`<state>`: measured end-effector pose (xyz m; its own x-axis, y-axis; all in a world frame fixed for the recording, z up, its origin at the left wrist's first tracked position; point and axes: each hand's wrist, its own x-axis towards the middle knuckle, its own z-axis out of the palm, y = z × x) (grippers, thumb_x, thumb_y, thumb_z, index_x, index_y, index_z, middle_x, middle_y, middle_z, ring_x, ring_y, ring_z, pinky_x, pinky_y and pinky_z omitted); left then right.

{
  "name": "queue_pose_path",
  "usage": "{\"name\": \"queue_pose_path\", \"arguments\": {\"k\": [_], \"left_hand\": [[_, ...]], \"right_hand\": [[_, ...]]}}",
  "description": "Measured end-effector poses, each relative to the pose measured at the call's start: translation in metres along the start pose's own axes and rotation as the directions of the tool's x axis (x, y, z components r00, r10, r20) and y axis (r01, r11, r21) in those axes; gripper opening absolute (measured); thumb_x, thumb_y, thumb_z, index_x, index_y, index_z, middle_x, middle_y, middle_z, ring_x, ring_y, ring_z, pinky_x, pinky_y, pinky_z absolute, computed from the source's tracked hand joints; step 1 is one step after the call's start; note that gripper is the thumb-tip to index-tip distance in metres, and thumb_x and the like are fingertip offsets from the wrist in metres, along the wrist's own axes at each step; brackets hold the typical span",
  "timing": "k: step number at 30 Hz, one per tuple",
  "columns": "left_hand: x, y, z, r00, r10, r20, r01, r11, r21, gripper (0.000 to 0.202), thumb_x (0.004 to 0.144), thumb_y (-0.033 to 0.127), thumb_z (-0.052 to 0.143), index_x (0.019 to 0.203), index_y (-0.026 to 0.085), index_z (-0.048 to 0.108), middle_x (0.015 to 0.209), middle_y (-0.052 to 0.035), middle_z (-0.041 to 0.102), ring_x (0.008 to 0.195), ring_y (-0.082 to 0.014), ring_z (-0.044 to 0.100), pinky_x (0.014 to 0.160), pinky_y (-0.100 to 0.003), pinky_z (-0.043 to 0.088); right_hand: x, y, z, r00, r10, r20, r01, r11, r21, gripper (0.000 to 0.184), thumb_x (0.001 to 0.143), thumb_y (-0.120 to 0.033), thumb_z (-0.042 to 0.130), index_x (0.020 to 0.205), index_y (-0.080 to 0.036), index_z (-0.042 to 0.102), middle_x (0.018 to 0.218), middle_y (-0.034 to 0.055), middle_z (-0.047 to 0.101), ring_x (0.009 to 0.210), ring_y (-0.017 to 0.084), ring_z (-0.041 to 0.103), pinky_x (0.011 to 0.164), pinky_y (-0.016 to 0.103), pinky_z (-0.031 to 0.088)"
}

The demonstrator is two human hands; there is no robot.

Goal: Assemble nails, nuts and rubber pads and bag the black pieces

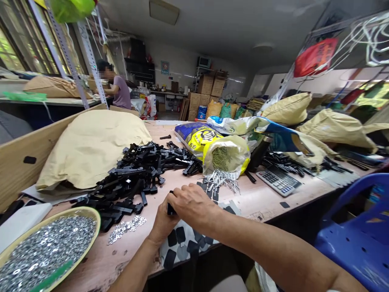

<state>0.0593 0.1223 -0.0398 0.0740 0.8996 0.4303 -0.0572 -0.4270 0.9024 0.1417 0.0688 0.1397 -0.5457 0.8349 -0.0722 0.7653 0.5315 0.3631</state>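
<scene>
Both my hands meet at the table's near edge. My right hand (194, 205) lies over my left hand (162, 223), and together they close round a small black plastic part (170, 209), of which only a corner shows. Just left of them lies a small scatter of silver washers (127, 228). Behind them spreads a big heap of black plastic parts (142, 172). A yellow bag (226, 156) spills metal pins (220, 180) onto the table right behind my right hand.
A yellow bowl (91, 215) full of washers stands at the near left. A calculator (278, 181) lies at the right, a blue plastic chair (358, 231) beyond the table edge. Stuffed tan sacks (91, 144) line the table. Another person (117, 87) sits far back.
</scene>
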Motion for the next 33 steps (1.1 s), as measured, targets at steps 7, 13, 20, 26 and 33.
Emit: {"name": "queue_pose_path", "arguments": {"k": [7, 13, 20, 26, 33], "left_hand": [[0.001, -0.008, 0.0, 0.999, -0.013, -0.037, 0.013, 1.0, -0.005, 0.024, 0.056, 0.024, 0.075, 0.075, 0.02, 0.061, 0.068, -0.0012, 0.068, 0.064, -0.0212, 0.062, 0.059, -0.029, 0.048], [0.005, -0.004, -0.004, 0.928, -0.363, -0.08, 0.31, 0.874, -0.375, 0.047, 0.056, 0.036, 0.088, 0.095, 0.017, 0.068, 0.088, -0.0062, 0.075, 0.083, -0.0262, 0.07, 0.077, -0.036, 0.056], [0.007, -0.004, -0.004, 0.919, -0.386, -0.075, 0.327, 0.856, -0.401, 0.053, 0.055, 0.039, 0.092, 0.098, 0.019, 0.068, 0.089, -0.0042, 0.075, 0.085, -0.0233, 0.07, 0.082, -0.034, 0.056], [0.009, -0.001, -0.006, 0.924, -0.378, -0.06, 0.334, 0.873, -0.357, 0.053, 0.054, 0.039, 0.092, 0.097, 0.019, 0.069, 0.09, -0.0046, 0.076, 0.088, -0.0242, 0.071, 0.084, -0.033, 0.056], [0.008, -0.003, -0.006, 0.927, -0.368, -0.078, 0.33, 0.894, -0.302, 0.053, 0.051, 0.038, 0.092, 0.094, 0.017, 0.069, 0.085, -0.0072, 0.076, 0.082, -0.0278, 0.071, 0.071, -0.035, 0.059]], "right_hand": [[0.001, 0.001, 0.01, 0.999, -0.035, -0.034, 0.037, 0.997, 0.066, 0.031, 0.073, -0.008, 0.074, 0.1, -0.015, 0.061, 0.09, 0.0083, 0.069, 0.078, 0.022, 0.065, 0.065, 0.032, 0.047], [-0.018, 0.073, 0.024, 0.949, 0.237, -0.211, -0.084, 0.829, 0.552, 0.017, 0.095, -0.032, 0.063, 0.11, -0.024, 0.063, 0.107, 0.0002, 0.069, 0.095, 0.014, 0.063, 0.083, 0.025, 0.048], [-0.057, 0.168, 0.143, 0.739, 0.672, -0.056, -0.613, 0.704, 0.357, 0.025, 0.081, 0.002, 0.056, 0.094, -0.016, 0.069, 0.105, 0.011, 0.067, 0.096, 0.022, 0.059, 0.086, 0.033, 0.044], [-0.067, 0.182, 0.186, 0.768, 0.63, -0.112, -0.56, 0.747, 0.359, 0.015, 0.086, -0.009, 0.062, 0.092, -0.02, 0.072, 0.102, 0.0063, 0.068, 0.1, 0.021, 0.058, 0.094, 0.032, 0.043], [-0.074, 0.189, 0.18, 0.698, 0.656, -0.287, -0.453, 0.715, 0.533, 0.014, 0.09, -0.018, 0.06, 0.097, -0.02, 0.073, 0.104, 0.0088, 0.072, 0.102, 0.023, 0.063, 0.096, 0.04, 0.047]]}}
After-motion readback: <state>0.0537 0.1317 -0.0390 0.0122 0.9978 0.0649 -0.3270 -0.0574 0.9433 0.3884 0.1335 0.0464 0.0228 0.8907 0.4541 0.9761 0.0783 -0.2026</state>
